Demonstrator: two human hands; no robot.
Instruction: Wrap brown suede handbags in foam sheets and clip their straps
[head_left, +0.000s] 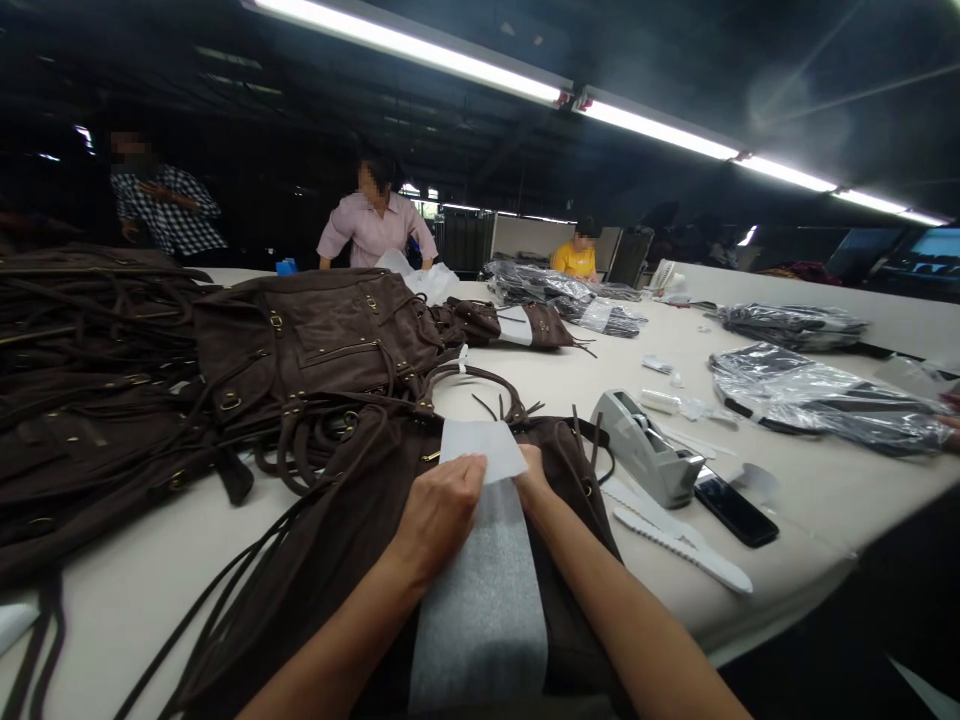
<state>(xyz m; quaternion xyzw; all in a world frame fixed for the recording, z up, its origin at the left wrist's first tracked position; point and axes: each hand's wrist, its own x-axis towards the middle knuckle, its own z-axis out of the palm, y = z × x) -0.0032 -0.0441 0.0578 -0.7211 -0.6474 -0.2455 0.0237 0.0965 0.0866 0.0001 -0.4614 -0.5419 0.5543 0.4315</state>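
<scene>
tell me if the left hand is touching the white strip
Touching: in the head view, the left hand grips the white strip near its fold.

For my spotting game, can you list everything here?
Handbag: one, dark brown, under both hands
Other bags: several, brown, mostly left
Paper strip: one, white, across handbag
Tape dispenser: one, grey, right of handbag
Smartphone: one, black, beside dispenser
Toothed strips: at least two, white, near dispenser
Plastic-wrapped bundles: several, dark, towards right
Scraps: several, whitish, behind dispenser
Table: one, cream, underneath
Co-workers: at least three; lilac, yellow, chequered tops; behind
Ceiling lights: several, white, overhead
Left hand: one, gripping strip
Right hand: one, at strip's right edge
</scene>
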